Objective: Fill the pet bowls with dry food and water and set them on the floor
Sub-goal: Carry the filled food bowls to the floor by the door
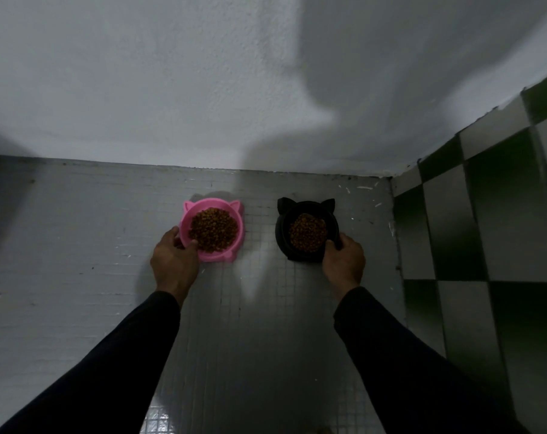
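A pink cat-eared bowl heaped with brown dry food sits low over the grey tiled floor near the wall. My left hand grips its near left rim, thumb over the edge. To the right is a black cat-eared bowl, also holding brown dry food. My right hand grips its near right rim. I cannot tell whether the bowls touch the floor. No water is visible.
A white wall rises just behind the bowls. A green and white checkered tiled wall closes off the right side. The grey small-tiled floor stretches between my arms and out to the left.
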`<state>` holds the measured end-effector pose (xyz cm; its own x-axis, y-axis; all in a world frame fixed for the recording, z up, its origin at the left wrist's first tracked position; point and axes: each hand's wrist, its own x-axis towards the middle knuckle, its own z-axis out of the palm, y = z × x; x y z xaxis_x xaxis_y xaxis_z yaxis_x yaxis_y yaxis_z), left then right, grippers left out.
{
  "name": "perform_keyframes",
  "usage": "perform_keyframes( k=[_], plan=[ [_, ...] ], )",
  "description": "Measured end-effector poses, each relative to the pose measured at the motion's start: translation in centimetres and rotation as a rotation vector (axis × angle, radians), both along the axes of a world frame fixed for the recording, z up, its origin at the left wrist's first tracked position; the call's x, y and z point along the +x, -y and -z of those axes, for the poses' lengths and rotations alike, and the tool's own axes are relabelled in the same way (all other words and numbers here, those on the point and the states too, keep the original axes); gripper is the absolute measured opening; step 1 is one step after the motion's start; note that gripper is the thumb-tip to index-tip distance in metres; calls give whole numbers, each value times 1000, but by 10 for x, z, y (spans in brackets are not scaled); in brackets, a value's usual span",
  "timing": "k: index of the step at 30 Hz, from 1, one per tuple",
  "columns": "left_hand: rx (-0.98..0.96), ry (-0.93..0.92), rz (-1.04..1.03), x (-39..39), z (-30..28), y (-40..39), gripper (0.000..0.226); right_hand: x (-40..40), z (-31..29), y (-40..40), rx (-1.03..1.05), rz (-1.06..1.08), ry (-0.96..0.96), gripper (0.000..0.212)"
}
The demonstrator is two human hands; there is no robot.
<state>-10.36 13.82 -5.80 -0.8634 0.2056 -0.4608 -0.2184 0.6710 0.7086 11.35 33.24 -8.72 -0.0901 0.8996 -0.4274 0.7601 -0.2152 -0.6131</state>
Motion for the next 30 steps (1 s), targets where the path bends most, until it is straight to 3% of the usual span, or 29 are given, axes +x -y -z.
perform_keyframes(
  k=[3, 7, 11, 14, 20, 24, 30],
  plan=[
    [-46, 30, 54, 1, -10, -1, 29, 4, -10, 1, -65, -14, -5, 24],
    [-167, 7, 150, 6, -32, -1, 40, 5, -34, 5, -153, -110, 64, 63],
    [-281, -76, 420, 11, -49, 8, 27, 10, -59, 16, -152, -259, 151, 70],
    [-416, -68, 627, 13, -68, 16, 41, 13, -80, 22, -169, -462, 259, 74],
    [-619, -4, 912, 21, -139, 29, 56, 20, -149, 38, -201, -831, 442, 51],
    [-669, 24, 1002, 30, -203, 39, 56, 23, -211, 46, -329, -999, 505, 58],
    [-664, 56, 1098, 52, -321, 46, 55, 30, -328, 65, -291, -1054, 467, 33]
  ],
)
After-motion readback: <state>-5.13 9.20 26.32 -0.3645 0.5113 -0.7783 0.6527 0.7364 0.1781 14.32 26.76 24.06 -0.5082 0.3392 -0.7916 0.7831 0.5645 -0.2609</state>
